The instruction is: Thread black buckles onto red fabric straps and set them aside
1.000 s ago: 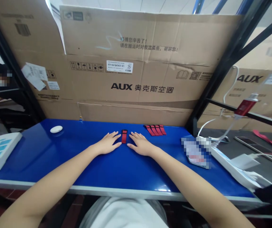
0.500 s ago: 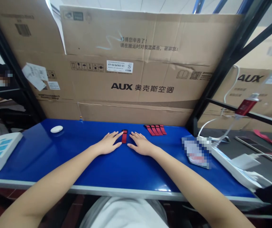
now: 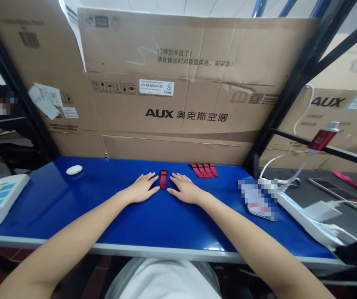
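On the blue tabletop [image 3: 166,228], in the head view, a red strap [image 3: 163,180] with a black end lies between the left hand [image 3: 141,189] and the right hand [image 3: 185,189], just beside the fingertips of both. Each rests palm down, fingers apart. Beyond the right hand, more red straps [image 3: 204,170] lie side by side near the cardboard panel [image 3: 178,147].

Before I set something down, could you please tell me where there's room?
Bare table lies between the forearms, and between the disc and left hand. It is crowded around the lone strap, between that and the right hand.
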Demonstrator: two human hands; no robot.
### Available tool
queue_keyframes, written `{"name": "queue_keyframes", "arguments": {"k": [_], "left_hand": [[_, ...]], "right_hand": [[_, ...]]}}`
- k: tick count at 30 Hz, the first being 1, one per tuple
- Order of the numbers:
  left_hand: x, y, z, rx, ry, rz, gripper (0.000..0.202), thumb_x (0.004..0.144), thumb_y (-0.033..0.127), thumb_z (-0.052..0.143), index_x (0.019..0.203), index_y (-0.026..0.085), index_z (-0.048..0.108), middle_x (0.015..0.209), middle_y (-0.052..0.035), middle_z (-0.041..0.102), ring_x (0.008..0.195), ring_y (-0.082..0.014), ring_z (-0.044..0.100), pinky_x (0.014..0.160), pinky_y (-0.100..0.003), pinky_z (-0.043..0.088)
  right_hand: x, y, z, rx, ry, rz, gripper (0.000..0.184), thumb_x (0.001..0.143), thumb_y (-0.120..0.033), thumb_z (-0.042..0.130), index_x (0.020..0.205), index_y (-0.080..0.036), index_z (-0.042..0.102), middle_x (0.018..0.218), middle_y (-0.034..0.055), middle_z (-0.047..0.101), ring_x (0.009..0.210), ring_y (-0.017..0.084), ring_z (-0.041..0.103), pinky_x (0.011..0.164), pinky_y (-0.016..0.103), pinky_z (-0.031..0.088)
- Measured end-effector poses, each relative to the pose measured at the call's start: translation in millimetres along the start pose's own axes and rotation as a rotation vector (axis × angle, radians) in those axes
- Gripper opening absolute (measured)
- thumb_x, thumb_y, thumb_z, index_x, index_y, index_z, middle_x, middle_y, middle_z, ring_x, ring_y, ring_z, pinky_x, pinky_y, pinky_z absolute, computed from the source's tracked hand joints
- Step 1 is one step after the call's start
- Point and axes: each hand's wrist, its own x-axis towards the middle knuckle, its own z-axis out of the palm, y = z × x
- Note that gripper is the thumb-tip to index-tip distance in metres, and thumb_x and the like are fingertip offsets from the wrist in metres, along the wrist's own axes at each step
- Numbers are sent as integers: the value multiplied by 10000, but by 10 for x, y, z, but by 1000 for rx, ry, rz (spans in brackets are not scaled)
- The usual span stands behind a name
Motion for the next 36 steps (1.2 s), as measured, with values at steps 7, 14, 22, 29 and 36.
{"name": "queue_keyframes", "arguments": {"k": [7, 14, 22, 29, 36], "left_hand": [[-17, -15, -2, -60, 43, 43, 606, 925, 624, 347, 1440, 316, 430, 1575, -65, 299, 1469, -316, 188, 1170, -538, 139], [18, 105, 5, -172, 195, 303, 313, 888, 500, 542, 797, 210, 615, 943, -70, 678, 965, -244, 613, 837, -367, 479], [38, 226, 102, -241, 282, 284, 299, 822, 422, 670, 1023, 215, 590, 1022, -62, 654, 946, -235, 601, 822, -354, 473], [40, 293, 25, -221, 307, 442, 246, 843, 394, 657, 1010, 215, 631, 1000, -56, 671, 943, -217, 607, 850, -347, 480], [19, 331, 31, -179, 438, 473, 215, 838, 342, 645, 1004, 207, 626, 1011, -66, 687, 970, -221, 622, 884, -351, 490]], "right_hand": [[-4, -11, -21, 18, 74, -30, 691, 902, -597, 440, 1406, -125, 465, 1510, 185, 382, 1423, 340, 298, 1150, 492, 217], [8, -66, -114, 321, 215, -82, 169, 795, -300, 674, 912, -184, 631, 883, 51, 644, 756, 178, 594, 747, 327, 478], [32, -105, -71, 490, 140, -111, 205, 718, -237, 734, 880, -182, 622, 946, 21, 528, 614, 97, 492, 619, 271, 442], [41, 3, -172, 681, 15, -125, 242, 651, -279, 752, 755, -190, 552, 929, -4, 541, 734, 129, 543, 679, 266, 455], [49, -25, -258, 747, 55, -148, 275, 772, -411, 681, 656, -187, 572, 1124, 53, 563, 1092, 202, 550, 984, 347, 401]]}}
